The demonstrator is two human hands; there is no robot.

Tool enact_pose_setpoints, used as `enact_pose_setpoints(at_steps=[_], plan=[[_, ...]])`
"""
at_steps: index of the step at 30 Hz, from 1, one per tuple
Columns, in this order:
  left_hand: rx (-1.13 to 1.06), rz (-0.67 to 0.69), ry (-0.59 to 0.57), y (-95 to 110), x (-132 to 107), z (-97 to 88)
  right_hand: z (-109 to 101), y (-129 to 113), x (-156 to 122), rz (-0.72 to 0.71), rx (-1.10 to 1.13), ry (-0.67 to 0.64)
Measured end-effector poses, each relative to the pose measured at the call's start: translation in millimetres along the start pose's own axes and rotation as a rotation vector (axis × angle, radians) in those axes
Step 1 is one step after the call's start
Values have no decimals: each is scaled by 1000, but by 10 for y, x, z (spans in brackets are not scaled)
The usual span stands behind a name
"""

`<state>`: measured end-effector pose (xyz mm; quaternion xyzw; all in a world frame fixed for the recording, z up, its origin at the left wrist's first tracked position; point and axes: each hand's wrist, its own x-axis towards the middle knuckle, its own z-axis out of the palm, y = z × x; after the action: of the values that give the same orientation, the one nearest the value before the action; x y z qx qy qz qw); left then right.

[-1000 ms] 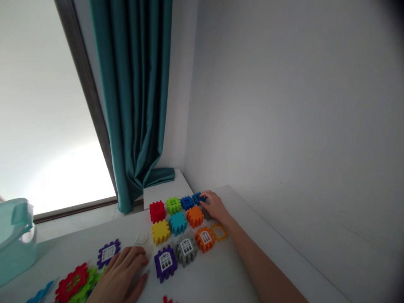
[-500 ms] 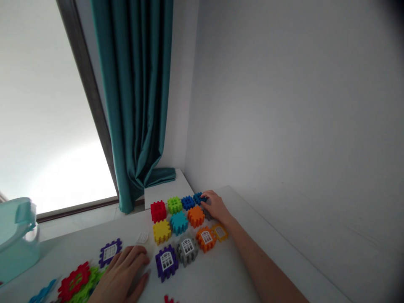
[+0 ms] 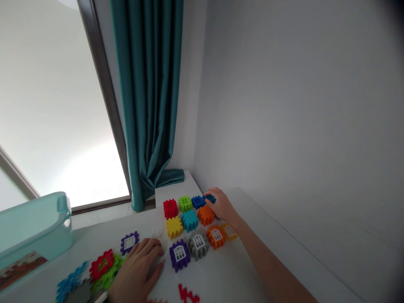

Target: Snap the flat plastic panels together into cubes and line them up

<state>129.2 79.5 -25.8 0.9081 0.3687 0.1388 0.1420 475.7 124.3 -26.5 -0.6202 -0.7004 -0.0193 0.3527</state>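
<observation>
My right hand (image 3: 221, 205) reaches to the far right corner of a group of toy block cubes, its fingers curled round a dark blue block (image 3: 209, 198). Beside that block are another blue block (image 3: 198, 202) and an orange block (image 3: 206, 215). My left hand (image 3: 142, 267) lies palm down on the table, fingers apart and holding nothing. To its right stand a purple block (image 3: 179, 256) and a grey block (image 3: 198, 245) with white window inserts. A loose white window piece (image 3: 157, 232) and a purple panel (image 3: 129, 243) lie beyond its fingertips.
Red (image 3: 170, 209), green (image 3: 185, 203), yellow (image 3: 174, 227) and light blue blocks (image 3: 190, 221) complete the group. Flat panels, including a red panel (image 3: 102, 264), are piled left of my left hand. A teal bin (image 3: 57, 233) stands at left; a wall (image 3: 284, 126) rises at right.
The view has turned left, so everything sits further right and more of the bin shows. Both hands stay in nearly the same places relative to the blocks.
</observation>
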Motion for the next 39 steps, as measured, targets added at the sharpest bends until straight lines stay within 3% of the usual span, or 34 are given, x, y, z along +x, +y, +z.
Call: enact_pose_setpoints(at_steps=[8,16,26,39], plan=[[-10,24,22,0,-26,-175,-71,-773,-134,-168,-42,-79],[59,-4,40,-20,-153,-556,14,-1476,-330,-306,-71,-186],[100,-68,64,-422,-798,-647,255,-2042,-696,-391,-18,-296],[109,-129,156,-790,-1529,-755,454,-2678,-943,-345,126,-560]])
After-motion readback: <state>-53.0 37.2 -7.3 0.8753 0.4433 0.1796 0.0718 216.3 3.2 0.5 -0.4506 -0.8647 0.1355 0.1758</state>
